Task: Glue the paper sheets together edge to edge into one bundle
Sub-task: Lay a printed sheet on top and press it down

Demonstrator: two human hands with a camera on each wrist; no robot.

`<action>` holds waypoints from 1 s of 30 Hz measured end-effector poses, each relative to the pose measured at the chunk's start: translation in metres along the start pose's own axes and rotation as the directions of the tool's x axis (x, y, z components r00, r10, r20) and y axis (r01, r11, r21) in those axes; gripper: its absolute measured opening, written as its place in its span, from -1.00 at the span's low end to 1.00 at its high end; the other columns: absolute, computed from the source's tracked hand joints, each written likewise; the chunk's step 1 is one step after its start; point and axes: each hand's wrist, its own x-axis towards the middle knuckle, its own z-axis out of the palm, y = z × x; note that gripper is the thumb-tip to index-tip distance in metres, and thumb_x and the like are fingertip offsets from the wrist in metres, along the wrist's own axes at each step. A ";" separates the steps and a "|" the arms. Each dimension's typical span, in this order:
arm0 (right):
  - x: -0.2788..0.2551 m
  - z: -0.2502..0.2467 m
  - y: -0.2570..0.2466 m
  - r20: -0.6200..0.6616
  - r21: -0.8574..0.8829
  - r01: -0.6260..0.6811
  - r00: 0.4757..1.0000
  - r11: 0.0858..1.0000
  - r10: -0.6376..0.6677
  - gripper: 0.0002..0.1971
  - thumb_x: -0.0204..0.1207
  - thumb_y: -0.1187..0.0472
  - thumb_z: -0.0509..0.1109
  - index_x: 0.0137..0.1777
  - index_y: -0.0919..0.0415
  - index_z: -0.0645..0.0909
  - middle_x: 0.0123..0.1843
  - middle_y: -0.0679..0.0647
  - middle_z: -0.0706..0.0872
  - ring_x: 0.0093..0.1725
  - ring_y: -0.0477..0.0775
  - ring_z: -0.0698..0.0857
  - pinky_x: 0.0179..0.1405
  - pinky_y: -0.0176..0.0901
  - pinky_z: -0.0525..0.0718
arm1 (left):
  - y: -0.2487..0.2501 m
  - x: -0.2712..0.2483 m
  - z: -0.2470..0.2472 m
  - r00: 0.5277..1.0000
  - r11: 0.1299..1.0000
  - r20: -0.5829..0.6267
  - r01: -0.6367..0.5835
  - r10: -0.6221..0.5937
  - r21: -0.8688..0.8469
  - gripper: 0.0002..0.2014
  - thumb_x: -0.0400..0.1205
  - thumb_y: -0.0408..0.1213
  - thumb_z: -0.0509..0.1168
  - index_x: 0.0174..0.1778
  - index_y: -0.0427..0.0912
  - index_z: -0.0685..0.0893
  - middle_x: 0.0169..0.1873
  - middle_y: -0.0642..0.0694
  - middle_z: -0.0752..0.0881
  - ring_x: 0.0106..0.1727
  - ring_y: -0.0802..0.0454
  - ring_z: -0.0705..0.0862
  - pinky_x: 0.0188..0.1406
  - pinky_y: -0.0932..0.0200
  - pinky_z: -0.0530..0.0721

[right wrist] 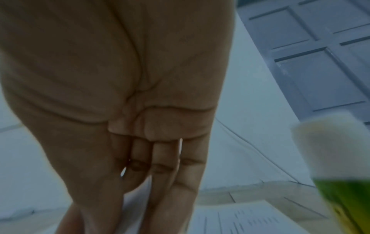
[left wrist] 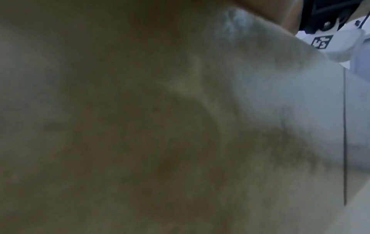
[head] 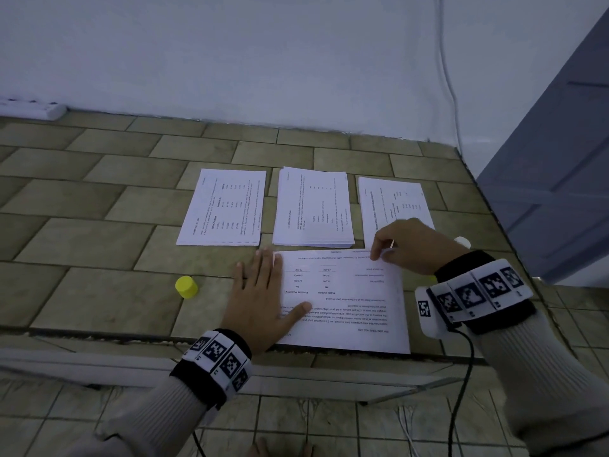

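- Lying flat on the tiled surface (head: 99, 245), a printed sheet (head: 346, 301) is seen nearest the person, its near edge reaching the front edge of the surface.
- The left hand (head: 263, 291) is laid palm-down with fingers straight and spread; the thumb and part of the palm are pressed on the sheet's left edge, while the fingers rest on the tiles beside it.
- The right hand (head: 408, 245) is placed at the sheet's far right corner, its fingers bent downward so that the tips touch the paper; whether the sheet is pinched cannot be told.
- Three paper stacks are set in a row beyond the sheet: a left stack (head: 224, 206), a thicker middle stack (head: 313, 206), and a right stack (head: 392, 202) partly covered by the right hand.
- A yellow cap (head: 186, 286) is stood on the tiles to the left of the left hand.
- A glue stick (right wrist: 330, 166), green-bodied with a pale exposed tip, is shown blurred close to the right wrist camera.
- The left wrist view is filled by blur.
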 end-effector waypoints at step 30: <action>0.092 0.063 -0.001 -0.296 0.462 -0.200 0.883 0.864 0.363 -0.59 0.49 0.27 0.46 0.33 0.27 0.53 0.02 0.16 0.62 0.02 0.08 0.59 0.13 -0.14 0.60 | -0.003 0.001 0.006 0.999 1.000 -0.051 -0.010 0.010 -0.004 0.04 0.51 0.54 -0.37 0.71 -0.18 0.10 0.71 -0.18 0.01 0.72 -0.15 -0.11 0.65 -0.34 -0.11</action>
